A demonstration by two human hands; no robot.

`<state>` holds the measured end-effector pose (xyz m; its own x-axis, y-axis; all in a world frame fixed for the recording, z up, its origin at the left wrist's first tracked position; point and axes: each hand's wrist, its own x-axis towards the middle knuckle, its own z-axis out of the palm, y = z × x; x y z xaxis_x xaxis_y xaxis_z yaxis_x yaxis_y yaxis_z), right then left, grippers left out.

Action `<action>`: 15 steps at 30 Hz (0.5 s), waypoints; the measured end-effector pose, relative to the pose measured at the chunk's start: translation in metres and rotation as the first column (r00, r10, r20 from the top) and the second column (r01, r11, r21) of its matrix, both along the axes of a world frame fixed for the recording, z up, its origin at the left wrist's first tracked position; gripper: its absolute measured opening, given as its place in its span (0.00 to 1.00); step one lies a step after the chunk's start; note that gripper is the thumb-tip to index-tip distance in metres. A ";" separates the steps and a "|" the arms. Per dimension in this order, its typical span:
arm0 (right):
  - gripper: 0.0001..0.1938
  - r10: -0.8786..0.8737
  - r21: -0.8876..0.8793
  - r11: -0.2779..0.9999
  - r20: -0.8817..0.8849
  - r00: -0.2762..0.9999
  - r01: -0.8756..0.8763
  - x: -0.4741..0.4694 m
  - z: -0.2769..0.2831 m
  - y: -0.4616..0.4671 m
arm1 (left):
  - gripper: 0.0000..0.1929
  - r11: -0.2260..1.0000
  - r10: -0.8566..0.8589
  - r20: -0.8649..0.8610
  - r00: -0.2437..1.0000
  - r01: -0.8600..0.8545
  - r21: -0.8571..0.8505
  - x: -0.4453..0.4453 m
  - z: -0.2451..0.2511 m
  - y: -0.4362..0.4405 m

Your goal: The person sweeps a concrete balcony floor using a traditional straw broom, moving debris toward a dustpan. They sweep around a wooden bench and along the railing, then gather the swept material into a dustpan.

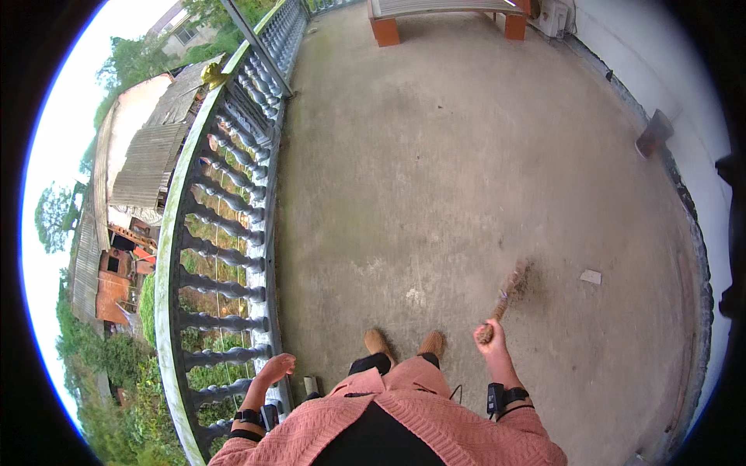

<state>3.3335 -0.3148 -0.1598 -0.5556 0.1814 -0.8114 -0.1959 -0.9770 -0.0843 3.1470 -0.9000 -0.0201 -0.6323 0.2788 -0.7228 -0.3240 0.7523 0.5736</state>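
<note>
My right hand [489,336] is closed around the handle of a brown natural-fibre broom [502,303], which points down and away from me. The broom's dark bristles [521,276] look blurred near the concrete floor [443,163]. My left hand [278,368] hangs by the balustrade at left, fingers slightly curled, with nothing seen in it. To the right of the broom a small pale flat piece [591,276] lies on the floor. My feet in tan shoes [377,342] stand between the two hands.
A balustrade with grey balusters [224,237] runs along the left side, crossed by a metal post [259,49]. A low platform with orange legs [386,32] stands ahead. By the white wall [658,58] at right is a dark cylindrical object [654,134]. A short pale tube [310,384] is near my left foot.
</note>
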 end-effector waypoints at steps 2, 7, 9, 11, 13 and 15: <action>0.09 0.112 -0.067 0.991 -0.044 0.993 -0.115 -0.019 0.008 -0.018 | 0.14 0.999 0.021 0.010 1.000 -0.021 -0.049 -0.005 0.001 0.001; 0.10 0.325 -0.378 0.847 -0.187 0.927 -0.373 -0.085 0.019 -0.052 | 0.15 0.999 -0.020 -0.001 1.000 0.020 -0.050 -0.026 -0.007 -0.023; 0.10 0.388 -0.437 0.784 -0.210 0.897 -0.441 -0.121 0.021 -0.071 | 0.14 0.994 0.053 0.067 0.996 -0.059 0.092 -0.044 -0.017 -0.041; 0.11 0.450 -0.511 0.664 -0.310 0.837 -0.546 -0.160 0.021 -0.096 | 0.13 0.983 0.099 0.074 0.992 -0.109 0.147 -0.061 -0.023 -0.059; 0.11 0.519 -0.497 0.599 -0.355 0.777 -0.627 -0.197 0.018 -0.122 | 0.13 0.982 0.156 0.032 0.987 -0.159 0.104 -0.078 -0.023 -0.069; 0.11 0.542 -0.465 0.612 -0.342 0.768 -0.639 -0.237 0.007 -0.151 | 0.13 0.975 0.163 0.027 0.986 -0.165 0.145 -0.097 -0.011 -0.083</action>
